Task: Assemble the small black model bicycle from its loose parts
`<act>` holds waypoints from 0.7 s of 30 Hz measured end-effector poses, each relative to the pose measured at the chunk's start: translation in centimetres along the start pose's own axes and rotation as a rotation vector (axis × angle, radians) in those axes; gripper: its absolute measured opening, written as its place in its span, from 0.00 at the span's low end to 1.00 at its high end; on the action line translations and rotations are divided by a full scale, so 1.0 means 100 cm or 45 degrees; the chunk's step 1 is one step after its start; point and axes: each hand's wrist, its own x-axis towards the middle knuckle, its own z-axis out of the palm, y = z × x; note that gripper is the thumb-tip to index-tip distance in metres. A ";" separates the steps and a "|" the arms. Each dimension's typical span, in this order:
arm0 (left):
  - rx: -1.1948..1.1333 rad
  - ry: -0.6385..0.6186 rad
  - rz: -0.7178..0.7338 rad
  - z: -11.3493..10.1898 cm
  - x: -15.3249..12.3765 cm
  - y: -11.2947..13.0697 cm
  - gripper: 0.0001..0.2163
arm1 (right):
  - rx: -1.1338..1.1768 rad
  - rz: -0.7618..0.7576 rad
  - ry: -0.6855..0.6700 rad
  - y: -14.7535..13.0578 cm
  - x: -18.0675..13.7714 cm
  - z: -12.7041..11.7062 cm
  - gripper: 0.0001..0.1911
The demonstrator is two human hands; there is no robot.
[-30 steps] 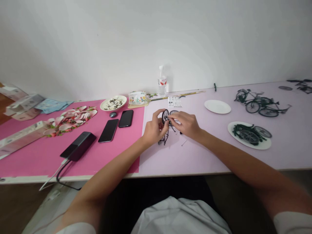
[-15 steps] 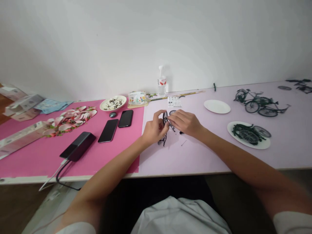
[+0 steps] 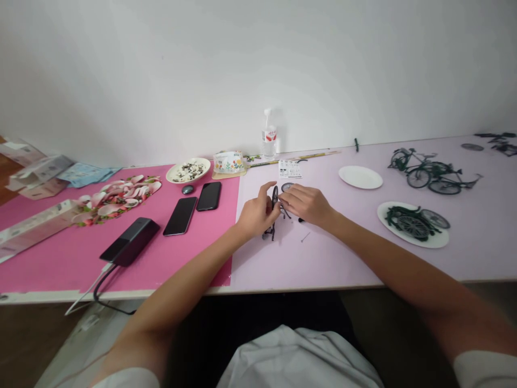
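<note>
A small dark model bicycle (image 3: 273,233) is held over the lilac part of the table by my left hand (image 3: 257,215), its fingers closed around the frame. One thin wheel (image 3: 275,194) stands on edge between my two hands. My right hand (image 3: 310,206) is pinched, its fingertips against the side of that wheel; whatever lies between them is hidden. Behind the right fingers shows another spoked wheel (image 3: 287,186). A thin pin (image 3: 306,237) and a small dark piece (image 3: 301,220) lie by my right wrist.
On the right are a plate of dark bicycle parts (image 3: 393,233), a white plate (image 3: 360,177) and assembled model bicycles (image 3: 430,175). A printed sheet (image 3: 290,169) and a bottle (image 3: 269,137) stand behind. Phones (image 3: 180,215), a power bank (image 3: 131,242) and a bowl (image 3: 172,175) occupy the pink side.
My left fingers have shifted slightly, and the upright wheel now appears thinner, more edge-on. My right hand stays at the wheel; the rest of the table is unchanged.
</note>
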 end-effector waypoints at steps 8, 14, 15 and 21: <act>0.115 -0.047 -0.200 -0.004 0.003 0.006 0.27 | 0.056 0.044 0.000 0.001 -0.005 0.006 0.10; 0.158 -0.154 -0.271 -0.005 0.006 0.008 0.16 | 0.089 0.089 -0.024 0.001 -0.006 0.007 0.11; 0.151 -0.152 -0.271 -0.004 0.006 0.007 0.17 | 0.097 0.083 -0.016 0.000 -0.006 0.007 0.11; 0.070 -0.126 -0.267 -0.001 0.006 0.005 0.16 | 0.128 0.059 0.026 0.001 -0.007 0.008 0.08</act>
